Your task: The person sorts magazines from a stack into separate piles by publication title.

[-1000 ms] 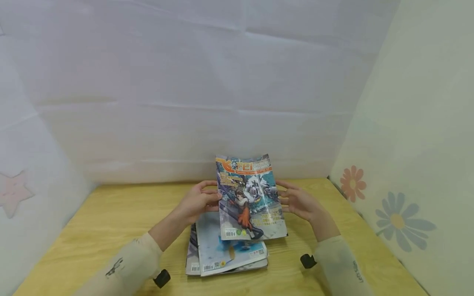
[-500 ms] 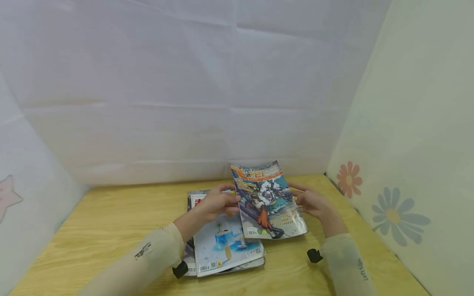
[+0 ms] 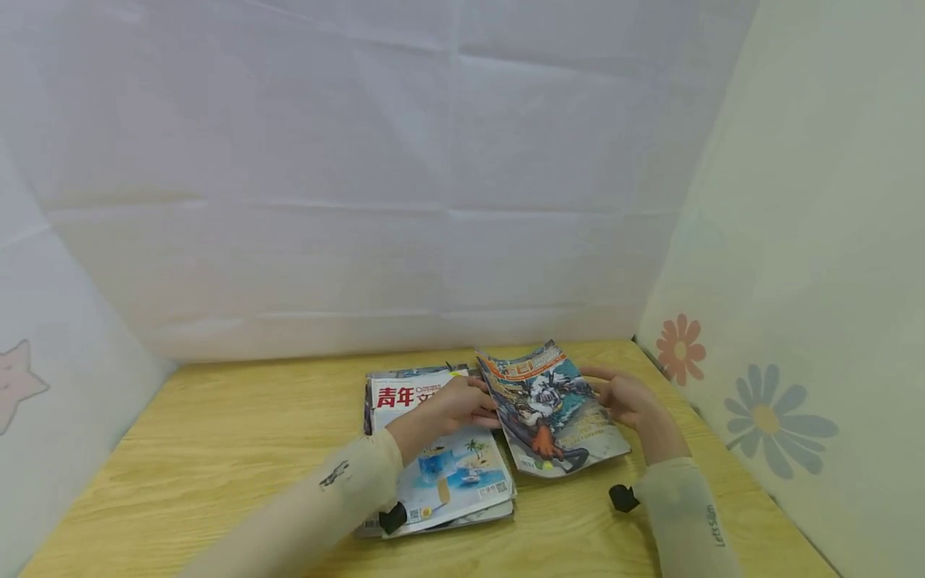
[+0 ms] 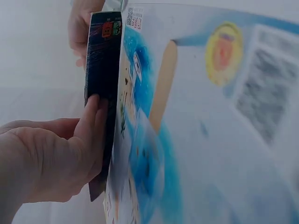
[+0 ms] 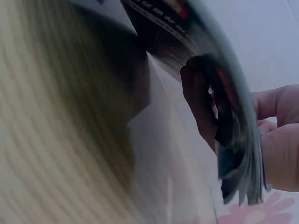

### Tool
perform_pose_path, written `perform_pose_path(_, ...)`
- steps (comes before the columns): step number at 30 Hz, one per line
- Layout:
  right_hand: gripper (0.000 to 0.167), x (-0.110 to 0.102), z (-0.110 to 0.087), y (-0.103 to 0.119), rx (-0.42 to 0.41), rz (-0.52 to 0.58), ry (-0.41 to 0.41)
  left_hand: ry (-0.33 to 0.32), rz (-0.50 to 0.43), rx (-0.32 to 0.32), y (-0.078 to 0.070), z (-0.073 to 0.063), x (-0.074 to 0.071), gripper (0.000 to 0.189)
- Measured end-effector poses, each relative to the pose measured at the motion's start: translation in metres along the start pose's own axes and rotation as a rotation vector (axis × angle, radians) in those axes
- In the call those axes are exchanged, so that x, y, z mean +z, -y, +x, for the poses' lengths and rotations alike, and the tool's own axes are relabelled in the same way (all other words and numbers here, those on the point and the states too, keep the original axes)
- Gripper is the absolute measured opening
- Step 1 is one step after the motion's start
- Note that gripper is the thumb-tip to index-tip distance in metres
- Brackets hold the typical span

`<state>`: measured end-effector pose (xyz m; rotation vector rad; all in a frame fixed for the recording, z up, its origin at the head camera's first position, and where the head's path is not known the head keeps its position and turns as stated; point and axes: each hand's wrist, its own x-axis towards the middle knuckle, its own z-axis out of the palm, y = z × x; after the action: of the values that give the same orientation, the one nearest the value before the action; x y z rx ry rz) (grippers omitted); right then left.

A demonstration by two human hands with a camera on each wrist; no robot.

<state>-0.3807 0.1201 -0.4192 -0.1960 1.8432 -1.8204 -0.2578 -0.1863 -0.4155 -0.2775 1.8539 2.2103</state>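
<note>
Lying nearest: stack of magazines (image 3: pixel 462 482). Toward the far right corner of the tabletop (image 3: pixel 253 433): glossy, orange-bannered magazine (image 3: pixel 552 417), top corners curled, between left hand (image 3: pixel 462 401) and right hand (image 3: pixel 632 400). Right fingers grip its right edge; left fingers touch its back, grip indeterminable.

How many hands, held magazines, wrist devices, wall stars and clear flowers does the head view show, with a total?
Left hand, right hand: 2
Held FEI magazine: 1
Black wrist devices: 2
Pink star: 1
Red flower, grey flower: 2
Total: 8
</note>
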Motion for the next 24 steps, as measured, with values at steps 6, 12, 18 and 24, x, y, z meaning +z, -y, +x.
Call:
perform_pose_path(6,0.079,-0.005,0.003,-0.010,0.024,0.015,-0.067,0.011,-0.030,-0.037,0.003,0.006,0.012,0.069)
perform_pose_path(12,0.066,-0.006,0.006,-0.020,0.008,-0.071,-0.196,0.003,-0.034,-0.065,0.003,0.009,0.020,0.076)
perform_pose_path(18,0.051,0.005,0.007,-0.017,-0.012,-0.225,-0.208,-0.033,0.113,-0.065,-0.006,0.002,0.020,0.072)
perform_pose_path(24,0.050,0.013,-0.001,0.005,-0.070,-0.399,-0.215,0.012,0.281,0.008,-0.024,-0.013,0.021,0.063)
